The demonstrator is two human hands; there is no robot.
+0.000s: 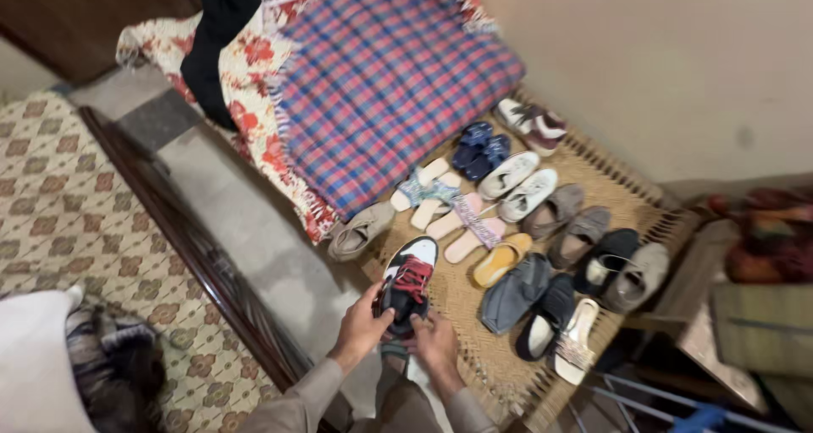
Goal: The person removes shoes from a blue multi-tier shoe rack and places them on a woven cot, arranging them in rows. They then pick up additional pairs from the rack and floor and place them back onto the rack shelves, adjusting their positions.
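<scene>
A black and white sneaker with red laces [408, 281] lies on the woven cot [631, 198] near its front edge. My left hand [362, 323] grips the sneaker's heel from the left side. My right hand [434, 341] holds the same heel from below and to the right. Beyond the sneaker, several other shoes lie in loose rows: a beige shoe [360, 230], pink sandals [461, 221], a yellow slipper [500, 259], white sneakers [518, 183] and dark blue sandals [478, 149].
A red and blue checked blanket [381, 77] and a floral cloth [250, 86] cover the cot's far end. A dark wooden rail [199, 255] borders patterned carpet [68, 204] on the left. A plain wall [677, 60] stands at right, with clutter at lower right.
</scene>
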